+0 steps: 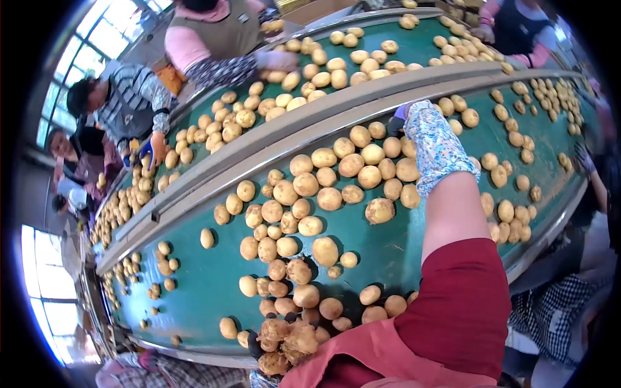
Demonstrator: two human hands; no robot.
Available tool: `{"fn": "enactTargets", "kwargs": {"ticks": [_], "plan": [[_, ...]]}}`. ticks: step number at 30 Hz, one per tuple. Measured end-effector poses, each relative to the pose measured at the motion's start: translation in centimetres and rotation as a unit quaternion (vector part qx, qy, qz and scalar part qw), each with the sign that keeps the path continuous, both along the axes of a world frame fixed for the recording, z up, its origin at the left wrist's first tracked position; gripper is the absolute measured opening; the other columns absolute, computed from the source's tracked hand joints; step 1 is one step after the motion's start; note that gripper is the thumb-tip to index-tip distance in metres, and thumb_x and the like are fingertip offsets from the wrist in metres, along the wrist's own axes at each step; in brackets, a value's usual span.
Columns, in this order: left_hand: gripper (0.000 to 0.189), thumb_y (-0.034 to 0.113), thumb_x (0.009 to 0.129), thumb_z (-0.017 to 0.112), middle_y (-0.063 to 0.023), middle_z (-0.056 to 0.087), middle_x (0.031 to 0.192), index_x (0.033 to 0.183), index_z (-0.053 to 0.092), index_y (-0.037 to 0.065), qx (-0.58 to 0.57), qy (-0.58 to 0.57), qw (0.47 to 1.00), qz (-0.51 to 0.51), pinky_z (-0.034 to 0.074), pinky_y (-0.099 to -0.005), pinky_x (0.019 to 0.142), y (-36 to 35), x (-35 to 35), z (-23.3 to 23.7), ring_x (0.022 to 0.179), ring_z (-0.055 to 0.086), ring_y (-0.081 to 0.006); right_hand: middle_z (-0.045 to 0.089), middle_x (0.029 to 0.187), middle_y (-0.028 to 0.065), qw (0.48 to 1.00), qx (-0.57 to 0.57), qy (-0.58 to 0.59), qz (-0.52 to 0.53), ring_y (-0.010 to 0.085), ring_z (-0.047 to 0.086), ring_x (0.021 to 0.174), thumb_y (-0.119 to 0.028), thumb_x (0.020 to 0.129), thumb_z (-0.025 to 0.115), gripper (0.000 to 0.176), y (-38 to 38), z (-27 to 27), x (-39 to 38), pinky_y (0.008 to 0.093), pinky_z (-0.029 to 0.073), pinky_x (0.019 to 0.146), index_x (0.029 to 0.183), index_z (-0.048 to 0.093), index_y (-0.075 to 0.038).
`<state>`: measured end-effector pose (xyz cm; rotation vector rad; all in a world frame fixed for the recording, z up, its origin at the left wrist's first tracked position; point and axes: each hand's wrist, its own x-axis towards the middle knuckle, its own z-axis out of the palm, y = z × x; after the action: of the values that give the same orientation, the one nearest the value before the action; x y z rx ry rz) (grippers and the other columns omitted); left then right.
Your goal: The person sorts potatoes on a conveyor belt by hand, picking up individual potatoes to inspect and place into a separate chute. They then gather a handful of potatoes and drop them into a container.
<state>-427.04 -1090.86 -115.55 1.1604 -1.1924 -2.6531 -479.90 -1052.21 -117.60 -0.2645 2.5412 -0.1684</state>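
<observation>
My left hand, in a dark glove, is at the near edge of the belt. Its fingers curl round several lumpy, knobbly potatoes held in a cluster against my red apron. My right hand, gloved in purple and dark fabric, reaches far across to the middle divider. A floral sleeve cover hides most of that hand, so its fingers do not show clearly. Round, pale potatoes lie close beside it on the green conveyor belt. One larger rough potato sits below that group.
A long divider separates my belt from a second one carrying more potatoes. Across it, a person in a brown vest and another in stripes handle potatoes. A co-worker's gloved hand is at the right edge.
</observation>
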Motion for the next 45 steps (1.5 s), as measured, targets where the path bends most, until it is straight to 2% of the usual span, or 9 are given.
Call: {"fn": "enactTargets", "kwargs": {"ticks": [5, 9, 19, 27, 30, 35, 36, 40, 45], "plan": [[0.047, 0.034, 0.102, 0.055, -0.0097, 0.051, 0.133, 0.139, 0.047, 0.007, 0.002, 0.049, 0.995, -0.082, 0.047, -0.0335, 0.089, -1.2, 0.8, 0.4, 0.113, 0.056, -0.0205, 0.061, 0.116, 0.0044, 0.892, -0.449, -0.048, -0.026, 0.0197, 0.059, 0.107, -0.016, 0.092, 0.064, 0.042, 0.8, 2.1, 12.7, 0.0384, 0.058, 0.084, 0.133, 0.061, -0.008], [0.046, 0.033, 0.103, 0.055, -0.0095, 0.050, 0.133, 0.140, 0.047, 0.007, 0.044, 0.109, 0.987, -0.108, 0.048, -0.0325, 0.086, -0.6, 4.1, 0.7, 0.112, 0.056, -0.0198, 0.057, 0.120, 0.0102, 0.429, -0.851, -0.228, -0.202, 0.0228, 0.058, 0.107, -0.038, 0.096, 0.058, 0.046, -3.0, -0.5, 27.3, 0.0445, 0.054, 0.089, 0.127, 0.059, -0.004], [0.044, 0.029, 0.105, 0.054, -0.0090, 0.049, 0.134, 0.142, 0.045, 0.007, 0.189, 0.407, 0.894, -0.014, 0.051, -0.0301, 0.081, -11.4, 14.7, 0.7, 0.109, 0.057, -0.0180, 0.053, 0.131, 0.0132, 0.691, -0.647, -0.298, 0.125, 0.0289, 0.053, 0.127, -0.045, 0.092, 0.060, 0.060, -28.8, 8.2, 50.2, 0.0438, 0.043, 0.109, 0.129, 0.051, 0.001], [0.036, 0.022, 0.100, 0.064, -0.0084, 0.045, 0.119, 0.128, 0.048, 0.007, 0.585, 0.595, 0.542, -0.103, 0.053, -0.0216, 0.076, -19.8, 29.7, -2.3, 0.087, 0.048, -0.0114, 0.056, 0.125, 0.0091, 0.711, -0.308, -0.579, 0.253, 0.0237, 0.053, 0.124, -0.046, 0.084, 0.066, 0.069, -51.8, 7.3, 58.3, 0.0370, 0.040, 0.107, 0.133, 0.052, 0.000], [0.050, 0.016, 0.092, 0.072, -0.0060, 0.044, 0.114, 0.135, 0.046, 0.011, 0.440, 0.621, 0.615, 0.204, 0.051, -0.0253, 0.070, -18.6, 40.5, -4.0, 0.087, 0.047, -0.0153, 0.060, 0.123, 0.0089, 0.635, -0.226, -0.647, 0.358, 0.0217, 0.058, 0.116, -0.047, 0.084, 0.063, 0.065, -61.6, 5.6, 69.5, 0.0343, 0.046, 0.100, 0.131, 0.055, -0.003], [0.046, 0.030, 0.095, 0.065, -0.0053, 0.046, 0.119, 0.135, 0.049, 0.012, 0.414, 0.784, 0.398, 0.234, 0.048, -0.0259, 0.069, -20.3, 52.2, -6.6, 0.095, 0.049, -0.0179, 0.055, 0.135, 0.0059, 0.653, -0.164, -0.685, 0.278, 0.0222, 0.059, 0.114, -0.030, 0.101, 0.055, 0.032, -72.5, 0.2, 87.4, 0.0467, 0.054, 0.094, 0.130, 0.061, -0.016], [0.040, 0.030, 0.096, 0.063, -0.0052, 0.050, 0.118, 0.131, 0.052, 0.013, 0.362, 0.756, 0.443, 0.317, 0.049, -0.0293, 0.072, -19.6, 52.3, -7.7, 0.096, 0.052, -0.0185, 0.058, 0.121, 0.0029, 0.541, -0.365, -0.494, 0.575, 0.0149, 0.057, 0.113, -0.013, 0.097, 0.062, 0.031, -73.4, -4.8, 88.0, 0.0351, 0.056, 0.089, 0.128, 0.060, -0.013], [0.023, 0.031, 0.101, 0.058, -0.0051, 0.062, 0.114, 0.116, 0.062, 0.015, 0.165, 0.551, 0.553, 0.603, 0.052, -0.0429, 0.081, -19.6, 50.7, -12.2, 0.097, 0.061, -0.0208, 0.062, 0.117, 0.0053, 0.671, -0.205, -0.617, 0.355, 0.0151, 0.060, 0.109, 0.003, 0.091, 0.066, 0.034, -70.7, -0.1, 87.3, 0.0296, 0.053, 0.089, 0.122, 0.056, -0.004], [0.027, 0.034, 0.103, 0.055, -0.0050, 0.064, 0.119, 0.120, 0.062, 0.013, 0.120, 0.304, 0.721, 0.612, 0.051, -0.0404, 0.088, -17.3, 47.9, -2.2, 0.102, 0.062, -0.0198, 0.062, 0.120, 0.0164, 0.565, -0.213, -0.396, 0.692, 0.0273, 0.062, 0.113, -0.021, 0.086, 0.075, 0.058, -63.3, 2.7, 83.0, 0.0369, 0.050, 0.097, 0.133, 0.049, 0.002]]}}
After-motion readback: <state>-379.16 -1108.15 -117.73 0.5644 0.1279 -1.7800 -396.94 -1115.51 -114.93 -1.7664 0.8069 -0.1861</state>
